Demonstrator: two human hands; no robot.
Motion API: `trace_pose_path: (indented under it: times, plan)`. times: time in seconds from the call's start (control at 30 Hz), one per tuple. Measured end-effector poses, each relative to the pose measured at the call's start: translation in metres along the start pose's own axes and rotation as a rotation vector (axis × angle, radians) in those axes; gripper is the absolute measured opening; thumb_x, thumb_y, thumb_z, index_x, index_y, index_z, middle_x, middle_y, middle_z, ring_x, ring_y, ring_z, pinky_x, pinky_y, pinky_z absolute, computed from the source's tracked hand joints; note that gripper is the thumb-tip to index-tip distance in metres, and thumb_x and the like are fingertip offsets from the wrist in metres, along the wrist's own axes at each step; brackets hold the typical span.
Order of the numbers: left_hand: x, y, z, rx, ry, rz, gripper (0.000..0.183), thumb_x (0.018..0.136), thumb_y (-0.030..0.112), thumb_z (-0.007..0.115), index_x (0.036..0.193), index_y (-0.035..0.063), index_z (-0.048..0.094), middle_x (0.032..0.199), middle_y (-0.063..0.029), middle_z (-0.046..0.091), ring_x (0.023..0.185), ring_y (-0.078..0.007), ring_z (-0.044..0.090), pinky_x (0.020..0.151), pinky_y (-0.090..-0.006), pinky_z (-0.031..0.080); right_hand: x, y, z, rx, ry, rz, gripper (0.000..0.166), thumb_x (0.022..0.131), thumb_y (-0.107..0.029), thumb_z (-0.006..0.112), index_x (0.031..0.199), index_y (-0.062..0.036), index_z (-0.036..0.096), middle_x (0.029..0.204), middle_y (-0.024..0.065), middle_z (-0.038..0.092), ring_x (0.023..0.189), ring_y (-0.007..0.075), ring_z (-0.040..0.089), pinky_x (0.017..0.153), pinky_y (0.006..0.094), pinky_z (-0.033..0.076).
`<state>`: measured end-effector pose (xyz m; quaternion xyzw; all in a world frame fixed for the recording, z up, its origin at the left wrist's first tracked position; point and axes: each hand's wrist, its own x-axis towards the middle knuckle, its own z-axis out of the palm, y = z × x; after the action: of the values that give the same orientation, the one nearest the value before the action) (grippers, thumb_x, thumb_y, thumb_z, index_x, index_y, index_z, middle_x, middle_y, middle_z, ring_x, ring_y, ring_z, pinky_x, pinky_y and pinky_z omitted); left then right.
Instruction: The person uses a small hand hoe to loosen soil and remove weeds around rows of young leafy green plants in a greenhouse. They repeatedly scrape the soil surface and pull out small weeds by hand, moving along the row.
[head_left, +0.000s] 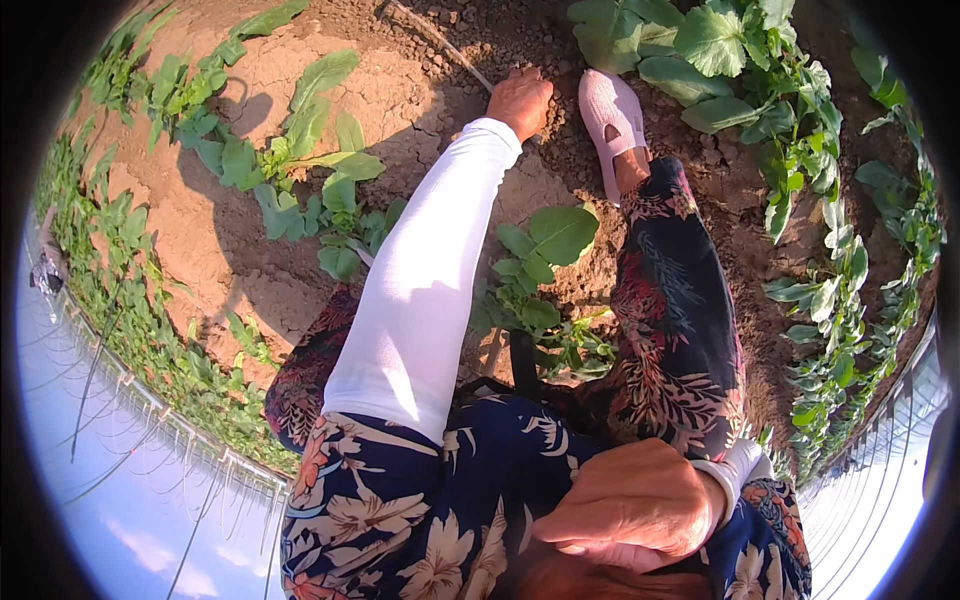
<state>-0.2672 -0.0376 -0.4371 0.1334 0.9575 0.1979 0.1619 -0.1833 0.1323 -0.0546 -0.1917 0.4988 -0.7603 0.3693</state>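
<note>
My left hand (520, 101), at the end of a white sleeve (424, 277), reaches forward to the soil. Its fingers are closed around the near end of a thin stick-like rod (442, 43), which slants away to the upper left; the rod's far end is out of view. Loose crumbly soil (559, 112) lies beside that hand. My right hand (637, 502) is bent in front of my chest, fingers curled together and pointing left. Its palm is hidden, so what it may hold does not show. Just right of my left hand is my pink knit shoe (609, 112).
Broad-leaved green plants (555, 240) grow between my legs. More rows run to the left (300, 165) and right (817, 142). Cracked dry soil (270, 67) lies between rows. A black strap-like piece (523, 364) is at my lap. Thin hoops and translucent sheeting (877, 450) curve along the rim.
</note>
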Motion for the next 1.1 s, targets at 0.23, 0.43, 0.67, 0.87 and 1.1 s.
trace_pose_path:
  times: [0.23, 0.43, 0.67, 0.87, 1.1]
  plan:
    - [-0.035, 0.002, -0.037, -0.631, 0.064, -0.316, 0.025, 0.077, 0.003, 0.058, 0.099, 0.0093, 0.067, 0.087, -0.0087, 0.065, 0.081, -0.0185, 0.062, 0.071, -0.0296, 0.049, -0.002, 0.004, 0.010, -0.025, 0.031, -0.015, 0.021, 0.078, -0.003, 0.068, 0.097, 0.0059, 0.063, 0.072, 0.0119, 0.062, 0.055, 0.0226, 0.059, 0.046, 0.0292, 0.046]
    - [-0.100, -0.036, -0.130, -1.646, 0.202, -0.443, 0.023, 0.086, 0.003, 0.058, 0.109, -0.0012, 0.059, 0.104, -0.0122, 0.062, 0.085, -0.0149, 0.058, 0.074, -0.0262, 0.047, 0.002, 0.006, 0.022, -0.023, -0.043, -0.062, 0.022, 0.076, -0.004, 0.071, 0.096, 0.0038, 0.065, 0.069, 0.0090, 0.062, 0.051, 0.0190, 0.058, 0.043, 0.0271, 0.045]
    - [-0.246, -0.063, -0.189, -1.613, 0.572, -0.631, 0.017, 0.087, 0.000, 0.057, 0.103, 0.0029, 0.059, 0.104, -0.0133, 0.062, 0.084, -0.0191, 0.058, 0.075, -0.0287, 0.048, -0.006, 0.011, 0.023, 0.016, -0.020, -0.082, 0.023, 0.074, -0.002, 0.071, 0.096, 0.0043, 0.066, 0.069, 0.0100, 0.063, 0.050, 0.0185, 0.058, 0.042, 0.0261, 0.045]
    - [-0.361, -0.106, -0.112, -1.478, 0.883, -1.213, 0.016, 0.086, 0.001, 0.058, 0.102, 0.0032, 0.057, 0.098, -0.0107, 0.063, 0.082, -0.0206, 0.061, 0.073, -0.0330, 0.051, -0.006, 0.011, 0.021, 0.042, -0.094, -0.106, 0.021, 0.076, -0.004, 0.069, 0.095, 0.0043, 0.066, 0.068, 0.0097, 0.063, 0.051, 0.0194, 0.058, 0.043, 0.0267, 0.045]
    - [-0.320, -0.113, -0.081, -1.419, 0.671, -1.240, 0.015, 0.083, -0.002, 0.057, 0.095, 0.0043, 0.062, 0.089, -0.0086, 0.065, 0.073, -0.0187, 0.063, 0.062, -0.0306, 0.053, -0.008, 0.009, 0.019, 0.007, -0.031, -0.125, 0.017, 0.079, -0.007, 0.066, 0.093, 0.0031, 0.066, 0.070, 0.0098, 0.063, 0.051, 0.0201, 0.059, 0.042, 0.0274, 0.045]
